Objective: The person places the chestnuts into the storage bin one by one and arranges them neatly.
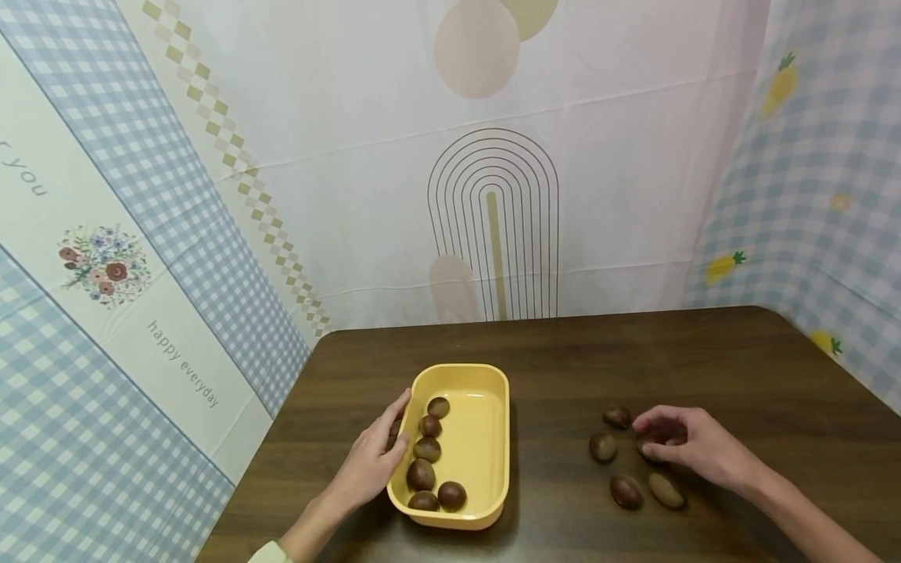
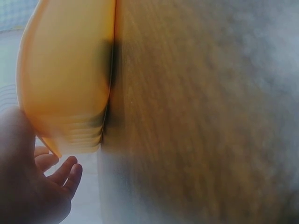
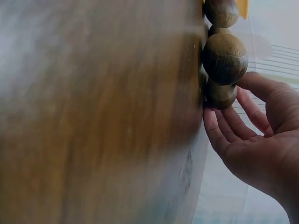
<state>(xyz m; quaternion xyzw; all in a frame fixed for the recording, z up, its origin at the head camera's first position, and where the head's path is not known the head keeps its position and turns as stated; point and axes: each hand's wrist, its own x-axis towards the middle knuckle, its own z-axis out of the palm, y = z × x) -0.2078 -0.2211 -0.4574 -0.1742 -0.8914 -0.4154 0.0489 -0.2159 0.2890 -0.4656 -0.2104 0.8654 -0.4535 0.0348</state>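
Note:
A yellow rectangular container [image 1: 486,438] stands on the table, several brown chestnuts [image 1: 427,450] along its left side and near end. My left hand [image 1: 369,461] rests against its left side, thumb by the rim, fingers extended along the outer wall. The left wrist view shows the container wall [image 2: 65,70] beside that hand, its other fingers loosely bent. On the right, my right hand [image 1: 693,446] reaches down over a chestnut [image 3: 219,96], its thumb and fingers curled about it. From above, that hand mostly hides this chestnut.
Around my right hand lie more loose chestnuts, one beyond the fingertips [image 1: 617,417], others to the left [image 1: 602,447] and nearer me [image 1: 626,492]. All this sits on a dark wood table [image 1: 563,352]. Printed cloth curtains [image 1: 366,195] hang behind and on both sides.

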